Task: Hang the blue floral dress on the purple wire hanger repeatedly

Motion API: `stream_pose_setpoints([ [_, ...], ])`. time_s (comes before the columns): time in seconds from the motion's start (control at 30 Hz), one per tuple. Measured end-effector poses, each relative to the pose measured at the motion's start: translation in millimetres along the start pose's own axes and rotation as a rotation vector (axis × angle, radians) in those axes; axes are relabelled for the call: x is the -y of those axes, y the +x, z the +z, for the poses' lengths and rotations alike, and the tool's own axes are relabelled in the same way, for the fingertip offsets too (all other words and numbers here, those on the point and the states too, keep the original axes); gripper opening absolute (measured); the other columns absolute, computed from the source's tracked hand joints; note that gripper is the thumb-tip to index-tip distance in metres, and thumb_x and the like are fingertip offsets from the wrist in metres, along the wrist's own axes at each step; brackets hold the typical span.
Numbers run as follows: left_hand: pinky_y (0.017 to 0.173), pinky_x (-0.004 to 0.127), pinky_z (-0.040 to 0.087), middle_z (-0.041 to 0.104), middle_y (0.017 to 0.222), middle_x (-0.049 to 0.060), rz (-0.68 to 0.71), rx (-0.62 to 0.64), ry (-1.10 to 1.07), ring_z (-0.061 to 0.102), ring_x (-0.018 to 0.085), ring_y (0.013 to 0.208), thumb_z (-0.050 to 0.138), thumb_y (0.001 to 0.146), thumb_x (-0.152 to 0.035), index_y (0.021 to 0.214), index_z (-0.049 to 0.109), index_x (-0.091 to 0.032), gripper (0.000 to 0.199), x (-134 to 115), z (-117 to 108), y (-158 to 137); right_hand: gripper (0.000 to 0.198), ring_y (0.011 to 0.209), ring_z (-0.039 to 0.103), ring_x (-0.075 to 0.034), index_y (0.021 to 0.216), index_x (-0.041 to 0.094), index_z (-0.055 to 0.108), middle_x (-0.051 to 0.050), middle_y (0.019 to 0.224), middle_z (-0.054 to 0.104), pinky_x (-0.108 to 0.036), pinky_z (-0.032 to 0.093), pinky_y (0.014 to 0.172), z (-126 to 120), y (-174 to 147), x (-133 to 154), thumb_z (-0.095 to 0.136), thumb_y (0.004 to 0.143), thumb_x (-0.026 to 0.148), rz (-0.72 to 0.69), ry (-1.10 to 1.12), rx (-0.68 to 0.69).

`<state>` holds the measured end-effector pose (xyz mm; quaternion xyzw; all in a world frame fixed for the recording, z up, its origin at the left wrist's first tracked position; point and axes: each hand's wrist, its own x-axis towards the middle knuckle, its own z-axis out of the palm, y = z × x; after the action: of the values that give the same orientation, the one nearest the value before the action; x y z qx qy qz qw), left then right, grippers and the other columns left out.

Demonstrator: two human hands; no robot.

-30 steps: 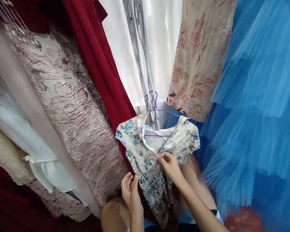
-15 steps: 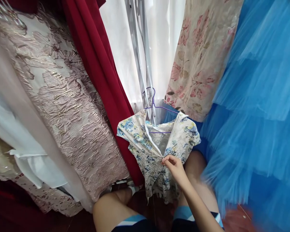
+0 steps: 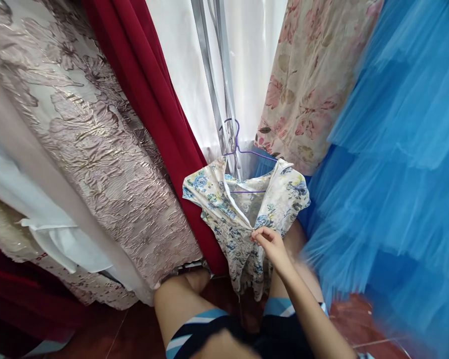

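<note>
A floral garment (image 3: pixel 232 237), cream with blue flowers, hangs on a purple hanger (image 3: pixel 238 144) in front of my knees. Its neck opening spreads in a V edged with white. My right hand (image 3: pixel 270 244) comes in from the lower right, thumb and fingertips pinched on the small zipper pull at the bottom of that V. Most of the pull is hidden by the fingertips. Low in the middle, over my lap, a blurred bit of my left hand or forearm (image 3: pixel 226 345) shows; its fingers cannot be made out.
Pink brocade fabric (image 3: pixel 97 149) and a dark red cloth (image 3: pixel 153 99) hang at left. A pink floral dress (image 3: pixel 303 99) and a tiered blue tulle skirt (image 3: pixel 396 149) hang at right. Grey ribbons (image 3: pixel 209 65) dangle before a white curtain (image 3: pixel 247 60). Red tiles (image 3: pixel 115 329) cover the floor.
My view has shifted slightly, so the garment and right hand sit a little higher. The right hand keeps its pinch at the zipper. A blurred part of my left arm or hand has appeared below.
</note>
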<state>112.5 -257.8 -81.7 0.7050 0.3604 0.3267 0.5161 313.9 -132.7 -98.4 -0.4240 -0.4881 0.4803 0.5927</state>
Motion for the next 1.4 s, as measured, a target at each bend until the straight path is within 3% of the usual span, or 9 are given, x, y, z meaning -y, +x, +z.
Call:
stream_pose_setpoints([
  [0.1, 0.098, 0.043, 0.054, 0.072, 0.109, 0.009, 0.030, -0.273, 0.130, 0.069, 0.027, 0.106, 0.067, 0.085, -0.034, 0.106, 0.074, -0.029, 0.023, -2.7, -6.5, 41.8, 0.020, 0.068, 0.061, -0.019, 0.071, 0.018, 0.068, -0.003, 0.068, 0.068, -0.029, 0.045, 0.067, 4.3, -3.7, 1.0, 0.070, 0.080, 0.036, 0.012, 0.025, 0.020],
  [0.17, 0.101, 0.039, 0.050, 0.069, 0.120, 0.008, 0.070, -0.526, 0.255, 0.066, 0.025, 0.112, 0.067, 0.083, -0.022, 0.119, 0.067, -0.026, 0.036, 5.9, -8.3, 81.6, 0.020, 0.062, 0.059, -0.018, 0.071, 0.018, 0.068, -0.002, 0.063, 0.065, -0.029, 0.045, 0.064, 6.2, -5.7, 2.1, 0.071, 0.080, 0.035, 0.023, 0.043, 0.037],
  [0.27, 0.091, 0.032, 0.052, 0.072, 0.107, 0.007, 0.159, -0.602, 0.357, 0.068, 0.021, 0.102, 0.061, 0.083, -0.013, 0.111, 0.064, -0.022, 0.029, 22.2, -3.2, 128.9, 0.021, 0.053, 0.054, -0.015, 0.068, 0.018, 0.065, 0.001, 0.055, 0.060, -0.028, 0.041, 0.057, 6.2, -8.0, 6.3, 0.071, 0.079, 0.034, 0.032, 0.054, 0.049],
  [0.33, 0.084, 0.029, 0.051, 0.072, 0.095, 0.005, 0.175, -0.626, 0.384, 0.068, 0.020, 0.092, 0.058, 0.084, -0.011, 0.099, 0.063, -0.022, 0.019, 28.5, 3.6, 143.3, 0.022, 0.049, 0.050, -0.013, 0.067, 0.018, 0.065, 0.002, 0.051, 0.057, -0.027, 0.037, 0.053, 4.6, -9.6, 10.4, 0.070, 0.080, 0.034, 0.035, 0.049, 0.049],
  [0.47, 0.075, 0.027, 0.047, 0.068, 0.083, 0.003, 0.189, -0.685, 0.407, 0.064, 0.018, 0.081, 0.056, 0.089, -0.015, 0.087, 0.060, -0.021, 0.007, 30.9, 15.4, 141.5, 0.021, 0.047, 0.049, -0.012, 0.067, 0.017, 0.064, 0.002, 0.050, 0.057, -0.025, 0.035, 0.051, 3.4, -13.2, 14.7, 0.070, 0.081, 0.032, 0.036, 0.047, 0.044],
  [0.57, 0.070, 0.025, 0.045, 0.063, 0.073, 0.001, 0.193, -0.723, 0.428, 0.061, 0.016, 0.072, 0.055, 0.091, -0.020, 0.076, 0.055, -0.021, 0.016, 34.3, 17.8, 132.0, 0.021, 0.046, 0.049, -0.012, 0.065, 0.017, 0.063, 0.002, 0.049, 0.056, -0.024, 0.035, 0.049, 8.1, -14.6, 11.8, 0.069, 0.079, 0.031, 0.040, 0.063, 0.026],
  [0.73, 0.065, 0.023, 0.042, 0.061, 0.070, 0.001, 0.160, -0.734, 0.476, 0.058, 0.015, 0.065, 0.055, 0.089, -0.015, 0.075, 0.055, -0.020, 0.014, 41.3, 14.5, 122.1, 0.021, 0.042, 0.043, -0.010, 0.063, 0.017, 0.063, 0.003, 0.046, 0.054, -0.023, 0.032, 0.047, 23.2, -0.8, 17.4, 0.067, 0.078, 0.031, 0.031, 0.105, -0.009],
  [0.97, 0.062, 0.024, 0.039, 0.062, 0.070, 0.001, 0.085, -0.648, 0.547, 0.058, 0.016, 0.065, 0.058, 0.084, -0.011, 0.072, 0.052, -0.021, 0.017, 22.7, 18.6, 124.8, 0.020, 0.042, 0.034, -0.009, 0.062, 0.017, 0.064, 0.003, 0.046, 0.056, -0.024, 0.024, 0.044, 37.4, 57.8, 63.9, 0.070, 0.074, 0.031, -0.087, 0.112, -0.076],
  [1.4, 0.058, 0.026, 0.030, 0.063, 0.073, 0.001, -0.024, -0.470, 0.592, 0.056, 0.016, 0.062, 0.058, 0.078, -0.007, 0.077, 0.056, -0.021, 0.014, 41.2, 50.9, 146.3, 0.020, 0.043, 0.047, -0.012, 0.064, 0.017, 0.061, 0.000, 0.050, 0.062, -0.024, 0.034, 0.045, 38.6, 112.6, 117.4, 0.065, 0.077, 0.032, -0.293, -0.038, -0.168],
])
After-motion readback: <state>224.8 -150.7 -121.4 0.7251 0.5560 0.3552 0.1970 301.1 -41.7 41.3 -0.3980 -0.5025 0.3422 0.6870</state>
